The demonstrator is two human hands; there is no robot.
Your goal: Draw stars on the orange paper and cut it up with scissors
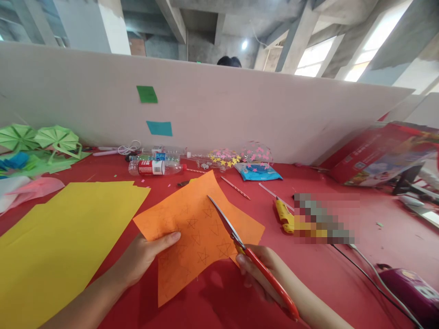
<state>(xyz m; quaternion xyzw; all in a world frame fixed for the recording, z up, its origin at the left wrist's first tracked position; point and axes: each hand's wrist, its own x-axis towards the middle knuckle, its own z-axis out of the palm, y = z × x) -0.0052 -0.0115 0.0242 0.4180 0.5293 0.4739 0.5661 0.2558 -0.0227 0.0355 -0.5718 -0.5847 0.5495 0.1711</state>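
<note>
My left hand pinches the lower left edge of an orange paper sheet with several stars drawn on it, thumb on top. The sheet is lifted a little above the red table. My right hand grips red-handled scissors. Their blades lie closed across the paper's right side, tips pointing up and left toward the middle of the sheet.
A large yellow sheet lies at the left, with green folded paper fans behind it. Plastic bottles, star-dotted clear shapes, a yellow glue gun, a cable and a purple device sit around. A white partition bounds the back.
</note>
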